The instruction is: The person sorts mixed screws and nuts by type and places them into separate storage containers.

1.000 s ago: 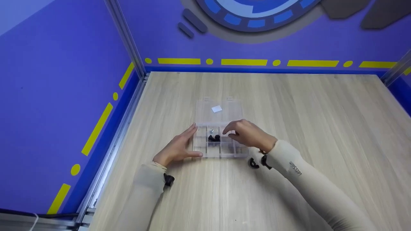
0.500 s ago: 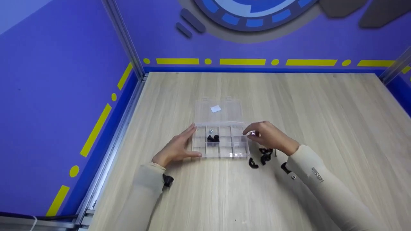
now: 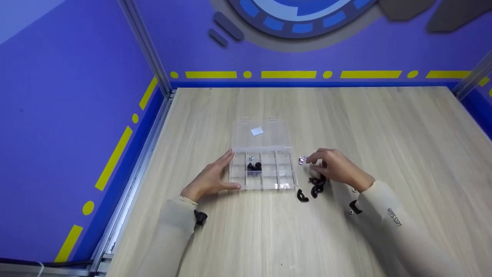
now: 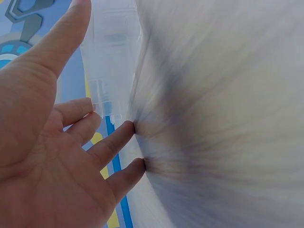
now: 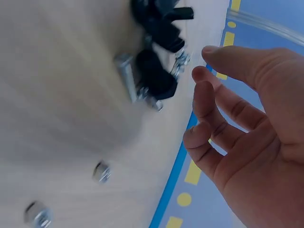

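Note:
A clear divided plastic box (image 3: 269,182) lies on the table with its lid (image 3: 243,136) folded back. My left hand (image 3: 211,179) rests against its left side, thumb at the front corner and fingers extended. Two black plastic pieces (image 3: 254,167) and a small silver piece (image 3: 251,158) sit in its compartments. To the right of the box, my right hand (image 3: 338,166) hovers with bent fingers, holding nothing; a gap shows between thumb and fingertips in the right wrist view. Near its fingertips are shiny small metal parts (image 3: 302,160). Black parts (image 5: 156,76) and a bolt (image 5: 126,76) lie beside it.
Curved black pieces (image 3: 302,196) lie off the box's right front corner. Another black piece (image 3: 355,207) and a metal nut (image 3: 351,212) are near the right sleeve. A purple-blue wall (image 3: 288,57) borders the wooden table at the back.
My right hand has moved right, from above the box to over the loose parts. The shiny metal parts beside the box are now uncovered. My left hand stays at the box.

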`<state>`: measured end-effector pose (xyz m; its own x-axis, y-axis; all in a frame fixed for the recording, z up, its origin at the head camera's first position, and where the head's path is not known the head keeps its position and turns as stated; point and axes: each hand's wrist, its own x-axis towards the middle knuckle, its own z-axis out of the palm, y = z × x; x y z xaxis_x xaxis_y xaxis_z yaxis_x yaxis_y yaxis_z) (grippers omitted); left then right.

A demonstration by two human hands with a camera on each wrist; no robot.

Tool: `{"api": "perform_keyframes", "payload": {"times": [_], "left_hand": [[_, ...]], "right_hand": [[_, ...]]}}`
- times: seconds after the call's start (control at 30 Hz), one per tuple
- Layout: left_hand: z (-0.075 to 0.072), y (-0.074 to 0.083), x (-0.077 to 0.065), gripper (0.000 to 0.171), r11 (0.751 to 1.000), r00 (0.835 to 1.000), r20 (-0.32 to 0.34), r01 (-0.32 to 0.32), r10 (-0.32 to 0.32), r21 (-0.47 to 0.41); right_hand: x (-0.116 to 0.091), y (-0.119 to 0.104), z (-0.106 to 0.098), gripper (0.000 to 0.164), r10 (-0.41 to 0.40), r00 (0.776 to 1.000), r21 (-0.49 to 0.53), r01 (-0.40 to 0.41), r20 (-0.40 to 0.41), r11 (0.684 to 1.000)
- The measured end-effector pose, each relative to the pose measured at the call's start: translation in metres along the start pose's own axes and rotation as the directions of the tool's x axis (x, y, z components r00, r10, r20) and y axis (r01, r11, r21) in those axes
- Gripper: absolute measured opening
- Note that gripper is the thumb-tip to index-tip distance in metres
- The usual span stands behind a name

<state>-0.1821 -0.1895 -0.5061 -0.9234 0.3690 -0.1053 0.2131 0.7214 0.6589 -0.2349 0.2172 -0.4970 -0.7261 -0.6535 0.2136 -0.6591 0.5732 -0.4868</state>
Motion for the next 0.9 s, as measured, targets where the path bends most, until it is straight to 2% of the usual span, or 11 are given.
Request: {"api": "perform_keyframes", "payload": {"times": [0.27,0.63,0.9], "left_hand": [[0.001,0.0,0.001,0.11,1.0,1.0,-0.005,0.019,-0.019,0.015],[0.0,-0.002,-0.001,0.109,1.0,1.0,-0.004,-0.019,0.019,0.011],[0.001,-0.003,0.0,0.109,1.0,1.0,-0.001,-0.004,0.004,0.007]], "right_hand": [[-0.016,0.008,-0.003,0.014,0.076,0.996,-0.021,-0.076,0.036,0.997],[-0.025,0.013,-0.002,0.012,0.156,0.986,-0.02,-0.155,0.053,0.988],[-0.027,0.014,-0.002,0.01,0.161,0.986,-0.019,-0.16,0.048,0.987]]}}
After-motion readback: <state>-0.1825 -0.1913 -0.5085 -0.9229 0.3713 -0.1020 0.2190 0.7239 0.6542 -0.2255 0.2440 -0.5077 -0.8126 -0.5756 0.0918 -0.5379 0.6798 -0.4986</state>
